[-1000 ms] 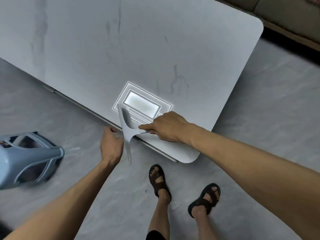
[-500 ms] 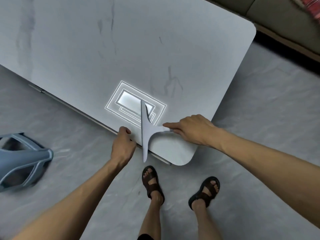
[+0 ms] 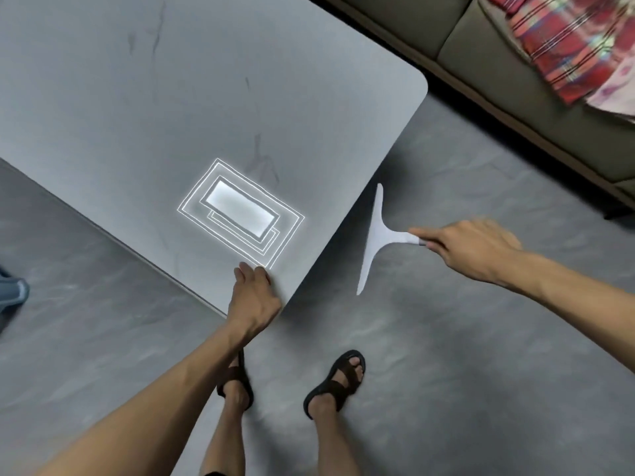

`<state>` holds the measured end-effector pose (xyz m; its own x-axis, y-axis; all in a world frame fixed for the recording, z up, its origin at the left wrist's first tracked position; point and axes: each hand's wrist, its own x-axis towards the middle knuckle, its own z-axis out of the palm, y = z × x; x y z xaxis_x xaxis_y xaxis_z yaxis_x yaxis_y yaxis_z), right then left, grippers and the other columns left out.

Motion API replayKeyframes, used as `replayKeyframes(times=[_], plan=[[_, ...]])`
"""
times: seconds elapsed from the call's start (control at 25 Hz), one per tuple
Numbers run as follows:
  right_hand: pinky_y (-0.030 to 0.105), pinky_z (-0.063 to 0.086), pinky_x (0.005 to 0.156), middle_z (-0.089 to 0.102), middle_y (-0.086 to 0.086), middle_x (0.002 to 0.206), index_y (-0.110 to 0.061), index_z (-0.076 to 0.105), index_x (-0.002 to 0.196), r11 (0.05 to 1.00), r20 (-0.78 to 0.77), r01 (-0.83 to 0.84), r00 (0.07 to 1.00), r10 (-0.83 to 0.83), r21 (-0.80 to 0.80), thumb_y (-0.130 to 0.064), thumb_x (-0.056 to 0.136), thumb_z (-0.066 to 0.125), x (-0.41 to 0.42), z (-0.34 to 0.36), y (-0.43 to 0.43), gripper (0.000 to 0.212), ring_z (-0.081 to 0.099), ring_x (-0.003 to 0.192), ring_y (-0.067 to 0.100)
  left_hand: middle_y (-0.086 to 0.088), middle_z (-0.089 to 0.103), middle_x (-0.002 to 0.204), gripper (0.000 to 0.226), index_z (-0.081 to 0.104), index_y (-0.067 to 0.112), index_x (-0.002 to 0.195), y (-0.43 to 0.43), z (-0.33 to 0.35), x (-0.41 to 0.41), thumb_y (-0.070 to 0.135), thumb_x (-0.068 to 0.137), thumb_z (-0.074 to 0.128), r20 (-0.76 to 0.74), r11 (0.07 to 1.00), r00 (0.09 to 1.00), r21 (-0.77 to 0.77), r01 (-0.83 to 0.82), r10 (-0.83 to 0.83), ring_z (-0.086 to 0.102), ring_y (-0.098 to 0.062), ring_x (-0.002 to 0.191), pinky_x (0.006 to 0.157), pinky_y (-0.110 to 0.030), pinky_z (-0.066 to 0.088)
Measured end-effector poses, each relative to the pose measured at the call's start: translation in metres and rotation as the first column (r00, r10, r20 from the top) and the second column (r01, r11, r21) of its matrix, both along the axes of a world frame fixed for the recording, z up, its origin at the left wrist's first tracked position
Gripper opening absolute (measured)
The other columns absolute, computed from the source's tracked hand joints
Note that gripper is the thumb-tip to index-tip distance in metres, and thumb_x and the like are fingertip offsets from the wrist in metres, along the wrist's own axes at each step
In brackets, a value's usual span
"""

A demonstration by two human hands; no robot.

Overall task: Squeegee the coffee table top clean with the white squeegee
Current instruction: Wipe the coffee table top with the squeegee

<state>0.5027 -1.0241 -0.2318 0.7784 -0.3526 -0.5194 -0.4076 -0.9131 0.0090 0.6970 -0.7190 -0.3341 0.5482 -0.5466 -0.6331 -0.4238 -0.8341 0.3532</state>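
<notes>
A person's right hand (image 3: 474, 249) grips the handle of a flat white T-shaped plastic squeegee (image 3: 372, 235), fingers (image 3: 421, 232) clamped around the grip with the index finger laid out along its top. The squeegee hangs in the air beyond the right-hand edge of the grey, marble-veined desk (image 3: 144, 108) with rounded corners, its long blade running roughly parallel to that edge and clear of the surface, over the grey stone-patterned floor (image 3: 464, 355).

The left hand (image 3: 252, 297) rests on the near corner of the desk, fingers together and curled over the rim, fingertips touching the top. Just beyond them a bright rectangular reflection of a ceiling light (image 3: 240, 209) glows on the polished surface.

Below, two feet in dark brown strapped sandals (image 3: 338, 383) stand on the floor near the corner; the left foot is partly hidden behind the left forearm.

An olive-green cushioned sofa (image 3: 457, 25) runs along the upper right, with a red striped cloth (image 3: 556, 39) draped over its seat. A pale blue plastic object (image 3: 12, 292) shows at the left edge, too cropped to identify.
</notes>
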Motion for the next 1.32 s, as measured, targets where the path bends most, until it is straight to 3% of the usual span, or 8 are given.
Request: replayKeyframes(times=[0.2,0.4,0.48,0.68,0.88,1.0,1.12,1.32], plan=[[0.034,0.045,0.063,0.058,-0.001,0.081,-0.041,0.047,0.124,0.904,0.067,0.385,0.913,-0.403,0.185,-0.049,0.1,0.028,0.023,0.019,-0.03,0.032,0.057,0.072,0.03,-0.036,0.029,0.138,0.041,0.041,-0.007,0.118,-0.01,-0.001,0.01,0.003,0.078,0.044,-0.034,0.991,0.999,0.132,-0.002,0.006,0.033,-0.051,0.125,0.093,-0.046,0.04],[0.019,0.035,0.04,0.056,0.01,0.074,-0.022,0.042,0.116,0.275,-0.005,0.737,0.353,-0.936,0.618,-0.01,0.094,0.027,0.127,-0.011,-0.011,0.029,0.049,0.052,0.022,-0.035,0.024,0.142,0.041,0.04,-0.003,0.117,-0.008,-0.007,0.011,0.006,0.078,0.043,-0.081,0.987,0.997,0.16,0.0,0.013,0.031,-0.055,0.13,0.089,-0.043,0.041],[0.021,0.039,0.04,0.055,0.007,0.078,-0.011,0.032,0.137,0.295,-0.011,0.758,0.37,-0.929,0.581,0.0,0.09,0.026,0.151,-0.019,0.01,0.048,0.053,0.055,0.023,-0.034,0.025,0.141,0.038,0.041,0.0,0.112,-0.007,-0.008,0.013,0.007,0.075,0.044,-0.088,0.988,0.996,0.153,-0.019,0.032,0.034,-0.053,0.128,0.081,-0.039,0.038],[0.032,0.038,0.068,0.037,0.012,0.101,-0.003,0.02,0.145,0.776,0.044,0.53,0.816,-0.576,0.341,-0.007,0.096,0.032,0.135,-0.018,0.085,0.051,0.039,0.087,0.024,-0.024,0.032,0.133,0.025,0.041,0.01,0.098,0.001,-0.007,0.014,0.01,0.074,0.047,-0.097,0.997,0.994,0.071,-0.034,0.041,0.05,-0.043,0.104,0.069,-0.034,0.036],[0.033,0.037,0.056,0.058,0.017,0.084,-0.023,0.017,0.148,0.868,-0.071,0.365,0.929,-0.363,0.337,-0.005,0.088,0.036,0.066,0.012,0.121,0.065,0.051,0.067,0.032,-0.008,0.046,0.094,0.022,0.041,0.012,0.09,0.018,0.008,0.018,0.002,0.071,0.046,-0.086,0.989,0.989,-0.073,-0.126,0.12,0.046,-0.028,0.067,0.055,-0.037,0.038],[0.032,0.039,0.054,0.063,0.021,0.088,-0.031,0.035,0.133,0.876,-0.048,0.384,0.92,-0.388,0.293,-0.012,0.093,0.034,0.063,0.033,0.101,0.044,0.057,0.067,0.036,-0.008,0.052,0.075,0.021,0.042,0.013,0.089,0.036,0.015,0.019,0.001,0.072,0.041,-0.074,0.963,0.968,-0.108,-0.248,0.241,0.052,-0.031,0.062,0.057,-0.047,0.05],[0.021,0.035,0.036,0.054,0.018,0.086,-0.03,0.038,0.106,0.666,0.044,0.633,0.711,-0.702,0.394,-0.01,0.093,0.028,0.105,0.03,0.066,0.026,0.048,0.053,0.028,-0.009,0.054,0.072,0.017,0.043,0.013,0.088,0.046,0.019,0.022,0.003,0.075,0.04,-0.055,0.935,0.944,-0.13,-0.331,0.326,0.059,-0.032,0.061,0.053,-0.041,0.051],[0.019,0.038,0.034,0.056,0.016,0.108,0.0,0.026,0.142,0.495,-0.015,0.767,0.547,-0.837,0.408,0.005,0.088,0.034,0.185,-0.006,0.068,0.054,0.059,0.069,0.028,-0.005,0.047,0.069,0.022,0.042,0.013,0.092,0.061,0.017,0.031,0.0,0.074,0.043,-0.102,0.897,0.906,-0.129,-0.422,0.411,0.044,-0.019,0.055,0.03,-0.014,0.033]])
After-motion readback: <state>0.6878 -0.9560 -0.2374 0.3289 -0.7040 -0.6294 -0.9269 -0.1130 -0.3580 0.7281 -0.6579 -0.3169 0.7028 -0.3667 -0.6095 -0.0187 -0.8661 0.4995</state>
